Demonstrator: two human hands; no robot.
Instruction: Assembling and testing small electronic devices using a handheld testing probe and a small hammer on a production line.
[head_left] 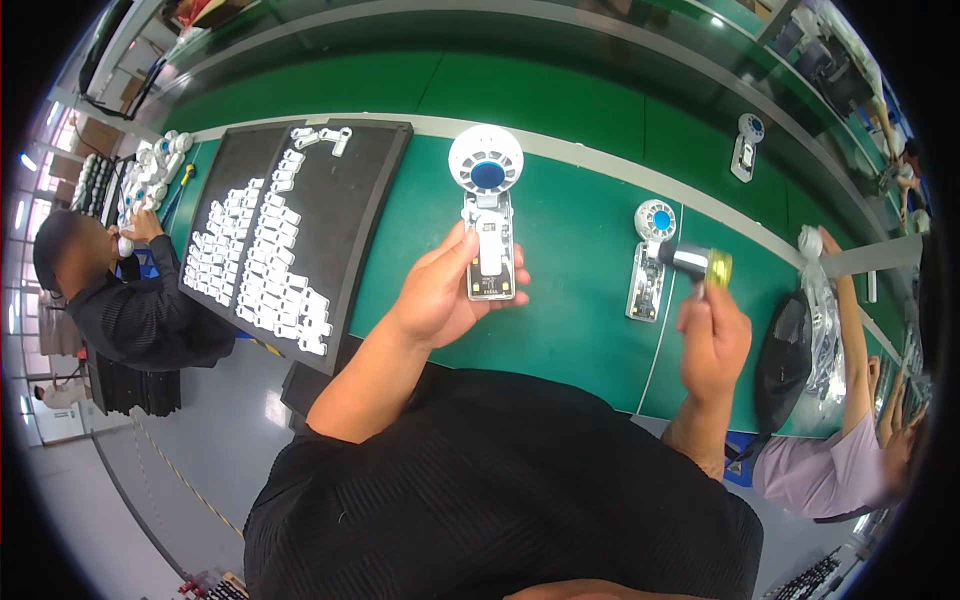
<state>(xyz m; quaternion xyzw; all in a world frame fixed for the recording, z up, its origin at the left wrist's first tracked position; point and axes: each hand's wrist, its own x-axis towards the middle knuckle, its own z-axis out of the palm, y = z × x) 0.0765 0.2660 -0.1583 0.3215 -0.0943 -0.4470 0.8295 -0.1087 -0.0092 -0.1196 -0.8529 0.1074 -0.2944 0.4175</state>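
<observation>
In my left hand (445,285) is a white handheld fan (490,240), held upright with its round head and blue hub at the top. Its handle is open and shows the parts inside, with my fingers wrapped around its side. My right hand (715,345) is closed around the handle of a small mallet (692,262), which has a black end, a silver middle and a yellow see-through end. Just left of the mallet lies a second handheld fan (645,280) on the green table (580,340), its handle open too.
A dark tray (350,240) with rows of small white parts stands on the left. Beyond it a person (150,290) works over white fan pieces. Another fan (746,150) lies on the far green belt. At the right are a black bag (783,365), clear plastic bags (823,330) and another person (820,470).
</observation>
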